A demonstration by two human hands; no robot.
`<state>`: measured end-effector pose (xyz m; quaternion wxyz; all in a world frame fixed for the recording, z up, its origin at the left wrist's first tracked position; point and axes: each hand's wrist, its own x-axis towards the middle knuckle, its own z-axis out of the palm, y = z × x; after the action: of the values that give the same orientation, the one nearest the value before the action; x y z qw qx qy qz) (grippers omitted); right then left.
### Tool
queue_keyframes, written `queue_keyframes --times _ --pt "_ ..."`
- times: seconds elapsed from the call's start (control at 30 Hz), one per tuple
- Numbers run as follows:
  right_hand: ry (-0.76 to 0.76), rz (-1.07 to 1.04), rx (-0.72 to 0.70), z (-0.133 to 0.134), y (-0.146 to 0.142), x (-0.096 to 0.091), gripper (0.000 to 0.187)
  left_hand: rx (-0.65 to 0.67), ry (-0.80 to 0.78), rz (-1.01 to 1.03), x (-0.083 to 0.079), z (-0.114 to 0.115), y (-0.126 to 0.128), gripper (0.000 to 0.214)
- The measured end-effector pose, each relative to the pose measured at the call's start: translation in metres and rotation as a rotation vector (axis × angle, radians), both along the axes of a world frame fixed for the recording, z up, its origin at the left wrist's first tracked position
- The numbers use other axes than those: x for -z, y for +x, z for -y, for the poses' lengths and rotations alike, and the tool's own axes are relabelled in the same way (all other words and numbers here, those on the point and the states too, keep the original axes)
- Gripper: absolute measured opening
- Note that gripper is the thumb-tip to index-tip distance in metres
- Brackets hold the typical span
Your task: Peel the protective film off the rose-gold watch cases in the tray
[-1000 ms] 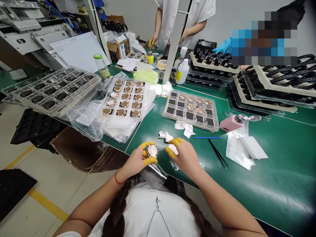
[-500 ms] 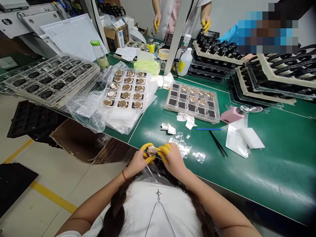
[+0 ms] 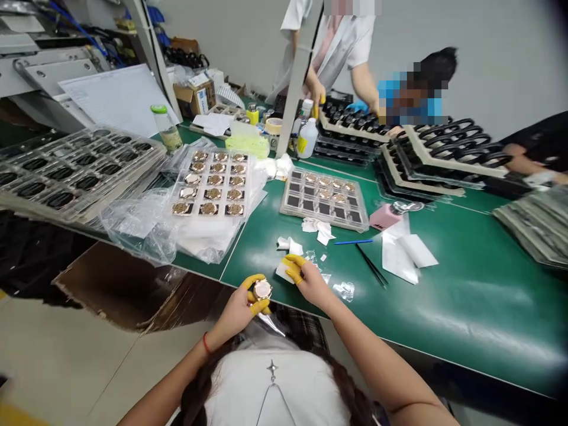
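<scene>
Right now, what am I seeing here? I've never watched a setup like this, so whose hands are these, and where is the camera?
There is no machine here. A person works with bare hands, and the one camera sits on their head, looking forward and down, so you see their own arms from above. The fingertips wear yellow rubber covers. The left hand pinches a round gold watch case at the near edge of the green table. The right hand holds a small white wipe over the table. Farther back lie a tray full of similar cases, a second tray partly filled, a pink bottle, black tweezers and white paper. A co-worker stands at the far side.
</scene>
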<state>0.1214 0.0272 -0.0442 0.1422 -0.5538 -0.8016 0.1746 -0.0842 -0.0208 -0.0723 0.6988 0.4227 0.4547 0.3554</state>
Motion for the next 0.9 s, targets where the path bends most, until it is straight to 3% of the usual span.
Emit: queue_keyframes --times 0.13,0.23,0.3,0.37,0.47,0.53,0.6,0.73,0.9 --pt "0.031 0.209 0.164 -0.009 0.017 -0.005 0.022 -0.004 -0.001 0.083 -0.015 -0.018 0.004 0.065" --pt "0.108 0.107 0.201 -0.011 0.015 -0.012 0.027 0.003 0.031 0.056 -0.022 -0.034 0.015 0.067" --pt "0.131 -0.079 0.205 -0.011 0.01 -0.016 0.029 -0.002 0.054 0.045 -0.024 -0.044 0.023 0.068" --pt "0.033 -0.34 0.14 -0.013 0.003 -0.019 0.031 0.002 0.07 0.061 -0.024 -0.052 0.031 0.068" --pt "-0.261 -0.668 0.014 -0.019 -0.008 -0.02 0.038 0.009 0.107 0.103 -0.023 -0.061 0.039 0.066" --pt "-0.347 -0.735 0.007 -0.027 -0.012 -0.02 0.038 -0.015 0.119 0.112 -0.021 -0.065 0.043 0.065" --pt "-0.317 -0.718 0.037 -0.039 -0.013 -0.021 0.033 -0.045 0.108 0.116 -0.019 -0.068 0.044 0.069" --pt "-0.236 -0.674 0.084 -0.083 -0.005 -0.027 0.031 -0.139 0.092 0.096 -0.014 -0.075 0.043 0.093" --pt "-0.119 -0.572 0.234 -0.185 0.012 -0.051 0.027 -0.151 0.036 0.069 -0.006 -0.085 0.04 0.115"
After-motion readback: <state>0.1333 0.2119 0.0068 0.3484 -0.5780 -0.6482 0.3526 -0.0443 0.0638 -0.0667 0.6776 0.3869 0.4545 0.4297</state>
